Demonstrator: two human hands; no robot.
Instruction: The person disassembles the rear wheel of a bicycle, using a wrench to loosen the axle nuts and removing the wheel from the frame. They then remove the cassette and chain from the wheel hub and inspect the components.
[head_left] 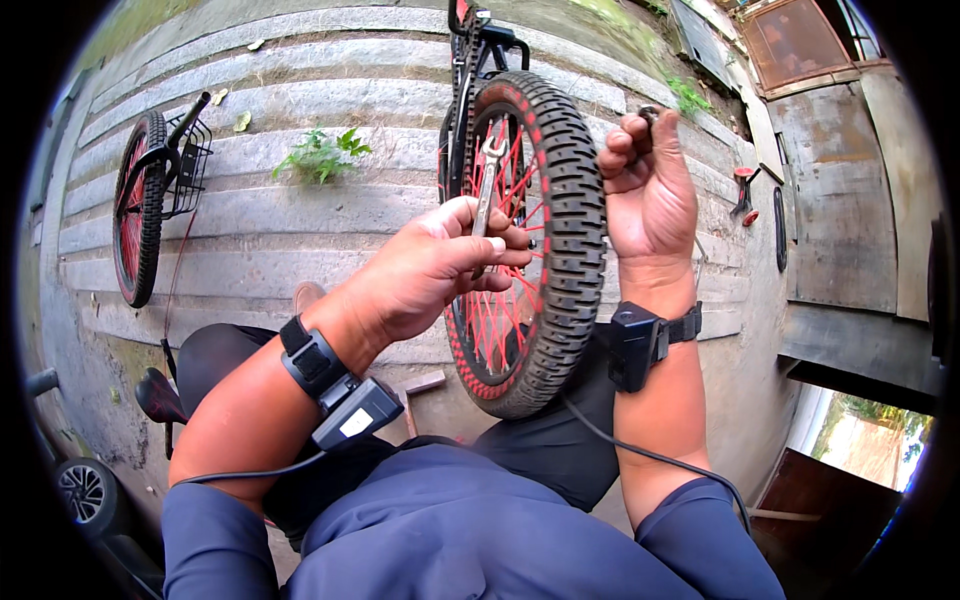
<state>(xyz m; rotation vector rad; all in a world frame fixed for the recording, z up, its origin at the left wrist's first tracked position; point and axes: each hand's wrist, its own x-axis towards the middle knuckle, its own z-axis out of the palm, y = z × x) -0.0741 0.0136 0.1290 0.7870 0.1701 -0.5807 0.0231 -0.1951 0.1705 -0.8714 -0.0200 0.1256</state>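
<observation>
Right now the left hand [430,265] has its fingers closed around the shaft of a flat silver metal spanner [487,190], which stands nearly upright with its open end on top, just in front of the red spokes. The small bicycle wheel with a black knobby tyre and red spokes [560,230] stands between both hands, above the person's lap. On the other side of this wheel, the right hand [648,195] is raised, and its fingers are curled shut on a small dark part [648,113], maybe a nut; it is too small to tell what it is.

To do this step well, I think the spanner should sit fully on the fastener near the middle of the wheel before any turning, so it does not slip and hit the spokes. The right hand should keep the small part pinched firmly, because it could easily fall on the concrete steps [300,200] behind the wheel. Far to the left of the wheel, a second red-spoked wheel with a black wire basket [150,190] leans against the steps.
</observation>
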